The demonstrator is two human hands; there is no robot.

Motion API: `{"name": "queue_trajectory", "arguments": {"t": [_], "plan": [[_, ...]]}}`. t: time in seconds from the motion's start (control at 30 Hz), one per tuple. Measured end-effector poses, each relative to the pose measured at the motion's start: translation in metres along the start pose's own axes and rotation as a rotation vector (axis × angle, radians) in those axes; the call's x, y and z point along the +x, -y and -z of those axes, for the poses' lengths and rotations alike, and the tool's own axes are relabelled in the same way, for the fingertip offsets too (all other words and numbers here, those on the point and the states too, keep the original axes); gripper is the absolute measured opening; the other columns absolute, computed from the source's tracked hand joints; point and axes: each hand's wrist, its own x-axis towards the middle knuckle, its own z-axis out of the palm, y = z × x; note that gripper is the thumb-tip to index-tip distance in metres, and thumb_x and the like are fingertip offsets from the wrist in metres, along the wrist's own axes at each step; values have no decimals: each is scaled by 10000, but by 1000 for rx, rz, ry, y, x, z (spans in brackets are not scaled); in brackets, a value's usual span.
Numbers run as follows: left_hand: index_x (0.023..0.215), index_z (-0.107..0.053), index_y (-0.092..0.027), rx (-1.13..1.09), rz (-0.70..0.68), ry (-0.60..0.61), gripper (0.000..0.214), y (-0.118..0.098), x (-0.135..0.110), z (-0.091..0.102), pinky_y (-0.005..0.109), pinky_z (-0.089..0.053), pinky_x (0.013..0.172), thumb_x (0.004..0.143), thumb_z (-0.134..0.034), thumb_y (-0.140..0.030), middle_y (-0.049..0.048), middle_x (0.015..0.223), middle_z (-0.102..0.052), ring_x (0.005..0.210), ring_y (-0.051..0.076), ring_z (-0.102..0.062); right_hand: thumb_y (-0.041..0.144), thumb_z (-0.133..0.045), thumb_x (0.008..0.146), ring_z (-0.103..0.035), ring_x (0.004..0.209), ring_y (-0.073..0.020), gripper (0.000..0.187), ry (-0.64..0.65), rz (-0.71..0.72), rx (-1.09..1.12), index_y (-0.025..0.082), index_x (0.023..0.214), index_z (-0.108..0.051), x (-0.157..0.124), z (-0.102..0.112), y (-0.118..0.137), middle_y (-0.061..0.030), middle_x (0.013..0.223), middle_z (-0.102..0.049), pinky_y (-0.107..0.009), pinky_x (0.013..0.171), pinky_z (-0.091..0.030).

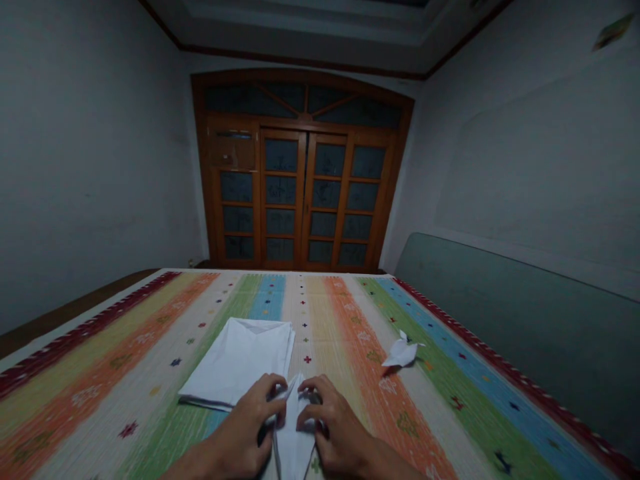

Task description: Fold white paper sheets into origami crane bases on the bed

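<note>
A narrow piece of folded white paper (pixel 295 443) lies on the striped cloth at the bottom middle, its pointed end facing away from me. My left hand (pixel 260 417) grips its left edge with curled fingers. On the opposite edge, my right hand (pixel 333 423) pinches the paper near the upper part. Both thumbs sit close to the centre crease. Just beyond my left hand rests a stack of white paper sheets (pixel 240 360). A small folded paper crane (pixel 401 351) stands off to the right, apart from both hands.
The table is covered by a striped, patterned tablecloth (pixel 345 347). A grey-green panel (pixel 525 320) runs along the right side by the wall. At the far end are wooden doors with glass panes (pixel 305 193).
</note>
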Motion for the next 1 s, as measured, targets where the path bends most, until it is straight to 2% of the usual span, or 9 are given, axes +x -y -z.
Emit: {"name": "queue_trajectory", "arguments": {"t": [0.2,0.33,0.53,0.73,1.0], "plan": [[904,-555,-233,-41,-2,43,336,-7,4,10,422,-470,1045,677,-566,14,76,1260,-547,1172,283,-538,-50,-572,574,-479,1311,-290,569,82,66,-16,251,1035,-715,-1,2,-2,-86,1386,-531,-477,1099,-403],[900,-548,-233,-38,-6,34,345,-8,2,9,427,-483,1030,650,-569,5,82,1251,-550,1154,291,-546,-27,-558,580,-490,1289,-285,521,75,71,-15,245,1006,-685,0,4,0,-90,1365,-537,-469,1080,-417],[951,-587,-238,27,-52,-20,373,-9,-1,9,492,-464,1043,644,-583,-26,98,1281,-573,1169,331,-534,-2,-541,504,-492,1266,-296,553,63,112,-47,236,993,-639,1,6,7,-95,1342,-544,-479,1069,-406],[986,-592,-241,70,-74,-51,395,-9,-2,9,517,-438,1063,652,-570,-31,100,1308,-585,1191,343,-518,51,-554,513,-517,1206,-309,422,19,123,-67,235,887,-621,-3,6,10,-82,1267,-604,-481,1023,-426],[961,-552,-252,103,-95,-26,415,-2,-4,4,516,-446,1034,607,-577,-36,89,1234,-571,1176,349,-495,89,-549,562,-596,1030,-275,369,-63,288,-74,239,895,-601,-7,3,3,-69,1072,-710,-445,920,-468]]}}
